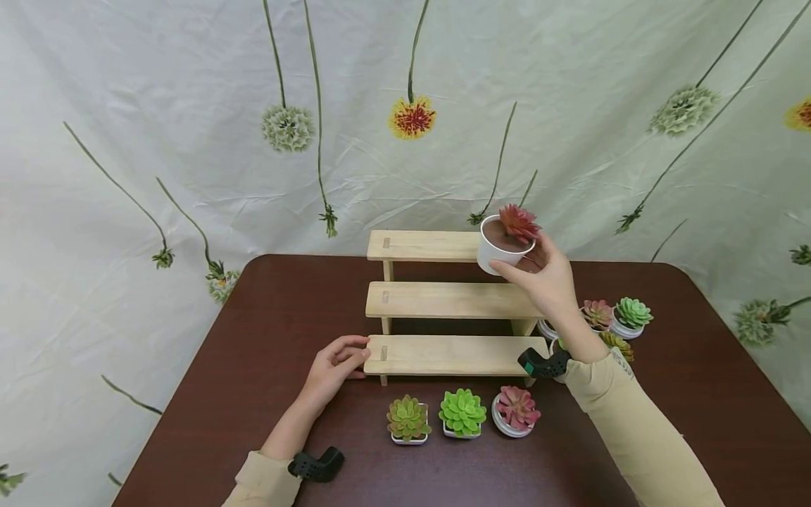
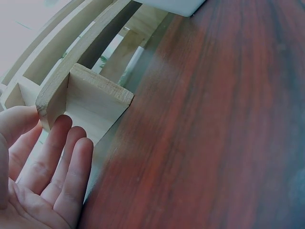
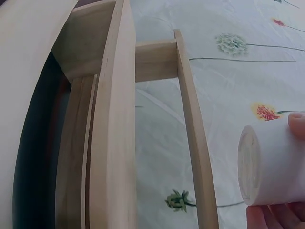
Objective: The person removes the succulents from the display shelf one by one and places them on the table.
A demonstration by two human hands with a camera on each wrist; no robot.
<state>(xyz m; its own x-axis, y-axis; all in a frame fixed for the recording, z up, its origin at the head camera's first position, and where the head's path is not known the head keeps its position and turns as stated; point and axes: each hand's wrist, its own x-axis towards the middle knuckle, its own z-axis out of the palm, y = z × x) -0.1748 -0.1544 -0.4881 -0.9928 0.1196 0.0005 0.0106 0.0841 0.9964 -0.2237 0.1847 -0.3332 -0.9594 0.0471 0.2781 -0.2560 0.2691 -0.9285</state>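
A three-step wooden plant stand [image 1: 451, 301] stands on the table. At the left end of its lowest step, my left hand [image 1: 334, 365] holds the board's edge; in the left wrist view the thumb and fingers [image 2: 78, 164] are around the corner of the board [image 2: 57, 95]. My right hand [image 1: 550, 280] grips a white round pot [image 1: 491, 257] with a red artificial succulent [image 1: 519, 223] in brown filling. This pot overlaps the right part of the top step in the head view, tilted slightly. In the right wrist view the pot's bottom [image 3: 249, 164] shows, apart from the stand.
In front of the stand sit a brownish-green succulent [image 1: 408, 419], a bright green one [image 1: 462, 412] and a pink-red one [image 1: 517, 408], each in a white pot. Several more potted succulents [image 1: 631, 314] stand right of the stand, partly behind my right arm. A flower-print cloth [image 1: 355, 155] hangs behind.
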